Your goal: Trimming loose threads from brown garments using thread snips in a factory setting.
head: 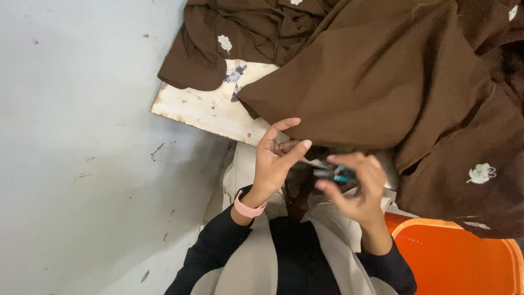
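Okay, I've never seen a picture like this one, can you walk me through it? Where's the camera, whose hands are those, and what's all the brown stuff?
There is one picture, from a camera worn on a person's head, looking down at their own two bare hands. The left hand, with a pink wristband, is raised with its fingers spread at the edge of a brown cloth dotted with small white flowers. The right hand holds a small dark and teal tool; it is too blurred to name. The cloth is heaped over a worn white board. An orange plastic seat shows at the lower right.
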